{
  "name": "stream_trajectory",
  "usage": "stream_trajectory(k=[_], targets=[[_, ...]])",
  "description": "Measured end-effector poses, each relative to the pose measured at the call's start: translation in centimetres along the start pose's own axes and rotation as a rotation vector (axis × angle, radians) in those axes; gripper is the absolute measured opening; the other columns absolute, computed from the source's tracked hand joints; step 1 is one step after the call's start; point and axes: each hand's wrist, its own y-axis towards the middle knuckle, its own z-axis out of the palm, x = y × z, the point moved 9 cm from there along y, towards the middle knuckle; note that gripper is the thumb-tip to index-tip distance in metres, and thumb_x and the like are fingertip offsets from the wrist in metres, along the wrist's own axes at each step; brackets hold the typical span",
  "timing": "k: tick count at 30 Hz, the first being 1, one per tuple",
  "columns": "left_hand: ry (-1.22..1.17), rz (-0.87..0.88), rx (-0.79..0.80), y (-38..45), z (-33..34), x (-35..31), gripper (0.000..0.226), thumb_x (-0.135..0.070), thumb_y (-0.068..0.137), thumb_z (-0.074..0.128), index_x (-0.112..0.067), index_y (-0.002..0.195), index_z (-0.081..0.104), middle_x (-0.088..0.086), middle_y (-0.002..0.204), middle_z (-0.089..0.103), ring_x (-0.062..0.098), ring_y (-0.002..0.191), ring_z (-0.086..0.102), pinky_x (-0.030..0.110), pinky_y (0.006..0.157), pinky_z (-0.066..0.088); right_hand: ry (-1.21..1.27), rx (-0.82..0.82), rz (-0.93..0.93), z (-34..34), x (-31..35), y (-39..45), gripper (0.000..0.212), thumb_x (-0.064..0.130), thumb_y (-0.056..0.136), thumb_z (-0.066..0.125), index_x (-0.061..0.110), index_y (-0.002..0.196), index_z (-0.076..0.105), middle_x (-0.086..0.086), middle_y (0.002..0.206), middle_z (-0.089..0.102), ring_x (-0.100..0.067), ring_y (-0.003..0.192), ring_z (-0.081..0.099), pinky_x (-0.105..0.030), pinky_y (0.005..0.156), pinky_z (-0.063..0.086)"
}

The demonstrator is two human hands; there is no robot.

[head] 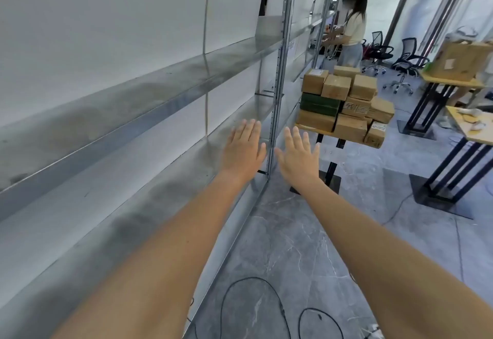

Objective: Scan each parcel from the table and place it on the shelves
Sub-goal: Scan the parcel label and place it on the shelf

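Observation:
A stack of several brown cardboard parcels [336,86], with one dark green box [318,104] among them, sits on a small wooden table [309,128] ahead of me. Metal shelves [128,98] run along my left, bare where I see them. Both my arms reach forward, palms down, fingers straight. My left hand [244,149] hovers over the lower shelf near an upright post. My right hand [298,158] hangs over the floor, short of the table. Neither hand holds anything. No scanner is in view.
A person stands farther along the shelves [350,24]. Office chairs [405,56] and two more wooden tables [472,130] stand to the right, one bearing a large cardboard box [464,58]. Black cables [253,301] loop on the grey floor near my feet.

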Motion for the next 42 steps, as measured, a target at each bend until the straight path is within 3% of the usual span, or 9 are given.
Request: stream_trajectory(k=[13,26,35,42], targets=[[0.026,-0.061,0.160,7.8,8.2,-0.4,0.062,-0.035,0.111,0.030,-0.009,0.162,0.007,0.008,0.171,0.006,0.023,0.158,-0.003,0.038,0.126,-0.003,0.013,0.091,-0.024,3.7,-5.7,8.8,0.062,0.045,0.110,0.022,0.022,0.162,-0.003,-0.003,0.170,-0.005,-0.027,0.157,-0.006,-0.053,0.125,-0.001],[-0.040,0.025,0.154,22.8,14.2,1.7,0.061,-0.036,0.111,0.029,-0.011,0.162,0.007,0.007,0.171,0.007,0.022,0.158,-0.001,0.037,0.125,-0.003,0.032,0.022,0.054,5.2,-10.5,22.9,0.063,0.044,0.109,0.025,0.021,0.162,0.000,-0.005,0.170,-0.002,-0.029,0.157,-0.004,-0.054,0.124,0.001],[-0.100,0.140,0.212,30.9,19.8,-1.6,0.060,-0.036,0.111,0.028,-0.011,0.162,0.008,0.006,0.171,0.007,0.021,0.158,-0.002,0.037,0.125,-0.004,-0.014,-0.019,0.163,5.6,-16.4,29.7,0.064,0.045,0.109,0.030,0.019,0.163,0.007,-0.006,0.170,0.006,-0.032,0.156,0.003,-0.055,0.123,0.007],[-0.123,0.089,0.260,37.0,24.1,-2.1,0.061,-0.037,0.111,0.025,-0.012,0.163,0.005,0.006,0.171,0.003,0.021,0.158,-0.004,0.037,0.126,-0.004,0.003,0.001,0.212,6.5,-23.2,35.5,0.064,0.045,0.109,0.029,0.020,0.163,0.005,-0.005,0.170,0.002,-0.031,0.156,-0.001,-0.056,0.123,0.005]])
